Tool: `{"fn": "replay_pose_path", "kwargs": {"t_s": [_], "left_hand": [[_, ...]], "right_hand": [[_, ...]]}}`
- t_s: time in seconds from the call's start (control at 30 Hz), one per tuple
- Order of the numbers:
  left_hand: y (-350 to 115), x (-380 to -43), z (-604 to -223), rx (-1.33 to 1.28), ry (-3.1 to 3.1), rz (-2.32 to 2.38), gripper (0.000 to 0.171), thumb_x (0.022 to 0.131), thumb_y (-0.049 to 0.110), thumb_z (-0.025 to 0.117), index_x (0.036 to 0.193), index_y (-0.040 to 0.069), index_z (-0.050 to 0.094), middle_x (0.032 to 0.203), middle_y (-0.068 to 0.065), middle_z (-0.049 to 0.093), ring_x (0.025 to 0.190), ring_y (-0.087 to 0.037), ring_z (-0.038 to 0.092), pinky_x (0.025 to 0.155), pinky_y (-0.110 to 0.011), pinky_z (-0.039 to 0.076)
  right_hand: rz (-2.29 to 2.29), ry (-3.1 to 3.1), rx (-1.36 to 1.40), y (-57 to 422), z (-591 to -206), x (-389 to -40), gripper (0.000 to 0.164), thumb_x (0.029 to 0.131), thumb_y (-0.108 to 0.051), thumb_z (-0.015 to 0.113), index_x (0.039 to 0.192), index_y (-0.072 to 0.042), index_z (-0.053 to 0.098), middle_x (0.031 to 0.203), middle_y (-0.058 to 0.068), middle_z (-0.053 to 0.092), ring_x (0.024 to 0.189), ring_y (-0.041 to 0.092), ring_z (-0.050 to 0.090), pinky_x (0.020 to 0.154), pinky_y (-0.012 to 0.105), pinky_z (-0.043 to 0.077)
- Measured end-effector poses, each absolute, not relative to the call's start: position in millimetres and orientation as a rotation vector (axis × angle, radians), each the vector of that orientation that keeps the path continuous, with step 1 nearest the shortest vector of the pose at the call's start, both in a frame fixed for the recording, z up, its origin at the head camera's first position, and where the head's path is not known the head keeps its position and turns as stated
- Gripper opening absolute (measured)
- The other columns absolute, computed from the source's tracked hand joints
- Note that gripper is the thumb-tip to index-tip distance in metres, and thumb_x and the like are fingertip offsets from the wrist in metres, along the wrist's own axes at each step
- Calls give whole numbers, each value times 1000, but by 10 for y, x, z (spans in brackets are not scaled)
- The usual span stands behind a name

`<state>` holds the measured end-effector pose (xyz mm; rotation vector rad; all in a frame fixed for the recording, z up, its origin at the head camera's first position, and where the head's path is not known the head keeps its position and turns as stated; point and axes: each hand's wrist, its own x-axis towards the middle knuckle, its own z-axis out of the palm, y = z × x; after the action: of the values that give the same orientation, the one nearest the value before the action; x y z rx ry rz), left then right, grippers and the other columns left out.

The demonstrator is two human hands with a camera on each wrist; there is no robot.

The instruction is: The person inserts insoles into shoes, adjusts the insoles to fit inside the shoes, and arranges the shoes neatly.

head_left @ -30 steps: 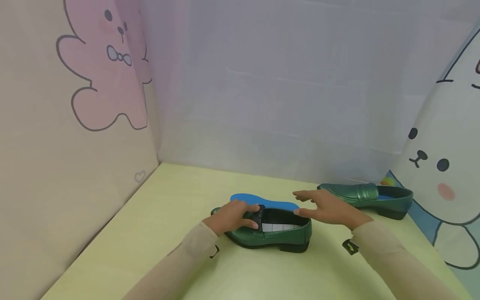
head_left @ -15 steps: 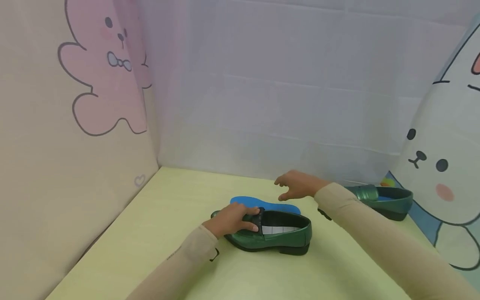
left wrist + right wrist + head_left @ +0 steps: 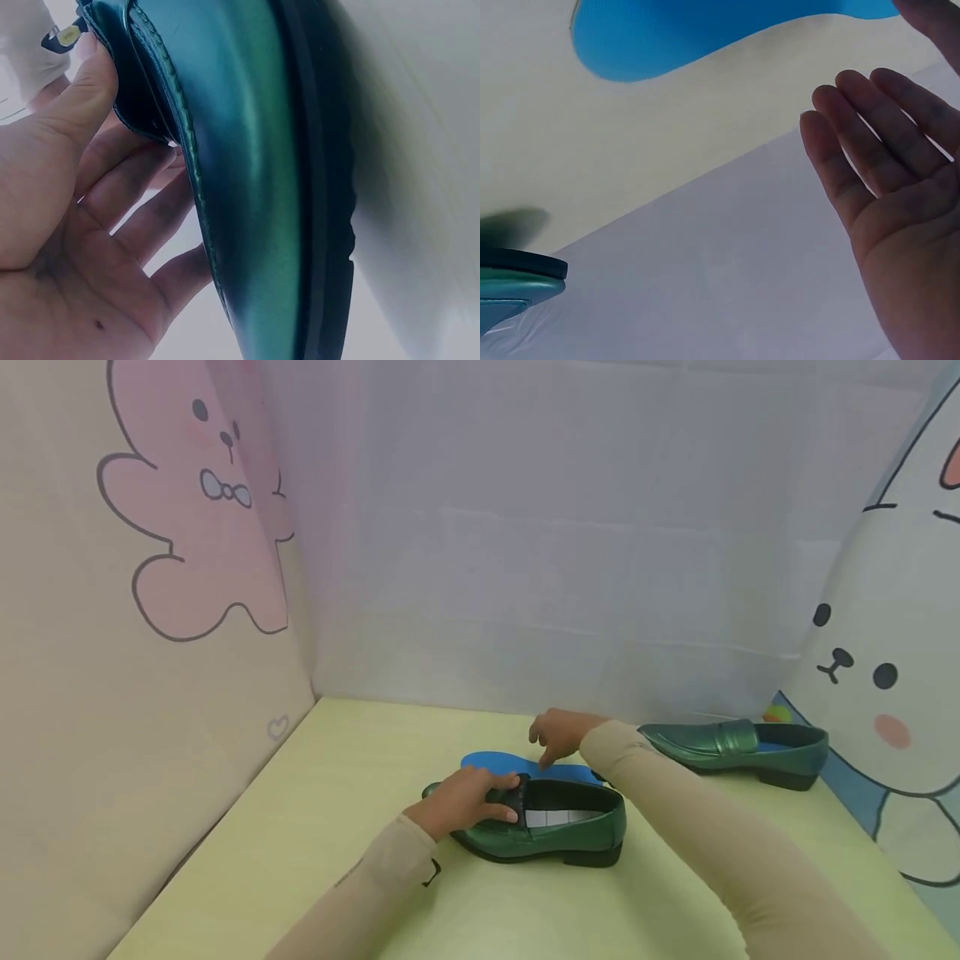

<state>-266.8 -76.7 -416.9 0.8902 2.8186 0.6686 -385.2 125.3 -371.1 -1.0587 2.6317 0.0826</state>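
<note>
A green loafer (image 3: 570, 837) stands on the table with its toe to the left and a pale, gridded lining showing inside. My left hand (image 3: 459, 797) grips it over the vamp, thumb at the edge of its opening; the left wrist view shows the thumb on the dark strap (image 3: 139, 82) and the fingers along the far side. Behind the shoe lies a blue insole (image 3: 491, 762), partly covered by the shoe. Over the insole hovers my right hand (image 3: 564, 733), fingers spread from the thumb and bent slightly downward, holding nothing. In the right wrist view the palm (image 3: 915, 247) is bare.
A second green loafer (image 3: 697, 745) stands at the back right of the pale yellow table (image 3: 360, 743), with blue showing inside it. Cloth screens with cartoon animals enclose the table at the left, back (image 3: 525, 568) and right.
My right hand has moved left and back from beside the shoe's heel to above the insole. The left hand keeps its grip on the loafer, which has hardly moved.
</note>
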Motion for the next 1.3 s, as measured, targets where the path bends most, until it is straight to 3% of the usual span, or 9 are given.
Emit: {"fn": "replay_pose_path", "kwargs": {"t_s": [0.23,0.33,0.47,0.6,0.77,0.93,1.1,1.2,1.3], "left_hand": [[-769,-2665,-4103,927,2805,672,61,82,45,64,135,17,49,137,3,46,48,-9,31,56,-21,34],[-787,-2667,-4106,943,2823,655,61,82,46,63,135,17,49,137,3,46,80,-8,55,69,-20,39],[-808,-2672,-4127,960,2836,654,62,82,47,63,134,17,49,136,3,47,121,-15,45,77,-20,40],[-810,-2668,-4137,963,2831,673,62,82,47,63,134,17,49,135,4,48,110,-12,52,74,-20,40],[-812,-2664,-4145,941,2818,681,62,82,47,63,134,18,49,136,3,47,60,-10,45,61,-21,38],[-798,-2674,-4154,964,2824,668,62,82,48,63,134,18,50,136,3,47,85,-10,56,71,-21,40],[-780,-2688,-4164,984,2818,669,62,82,49,62,134,18,50,137,2,46,123,-19,43,86,-23,41],[-778,-2684,-4159,975,2817,676,62,82,49,63,134,18,50,137,2,46,121,-18,45,85,-22,41],[-778,-2671,-4141,955,2814,682,62,81,48,63,134,19,50,138,2,45,95,-11,57,77,-21,41]], "right_hand": [[196,2644,-1002,1209,-3859,-3868,56,78,-41,73,123,-13,59,111,2,60,102,18,55,82,32,46],[216,2641,-980,1172,-3885,-3849,55,78,-41,73,124,-14,58,112,2,59,102,17,55,82,32,46],[254,2624,-978,1119,-3911,-3816,52,80,-40,72,123,-14,58,113,2,59,102,18,56,82,32,46],[285,2616,-959,1093,-3968,-3810,44,83,-29,70,124,-17,59,116,1,59,104,18,55,83,34,46],[312,2613,-977,1086,-4054,-3834,39,84,-14,66,122,-18,60,115,-1,60,101,16,57,83,34,47],[389,2602,-1003,1111,-4079,-3855,31,83,-10,67,113,-16,62,104,-2,62,93,15,58,80,32,47],[478,2615,-987,1217,-4121,-3906,26,82,-10,67,106,-18,62,93,-5,60,82,11,56,74,30,47],[499,2613,-975,1261,-4114,-3919,25,81,-11,68,103,-19,61,91,-5,58,80,11,53,73,31,46],[522,2604,-942,1261,-4071,-3910,26,80,-13,70,102,-19,60,89,-5,57,79,12,53,72,32,45]]}}
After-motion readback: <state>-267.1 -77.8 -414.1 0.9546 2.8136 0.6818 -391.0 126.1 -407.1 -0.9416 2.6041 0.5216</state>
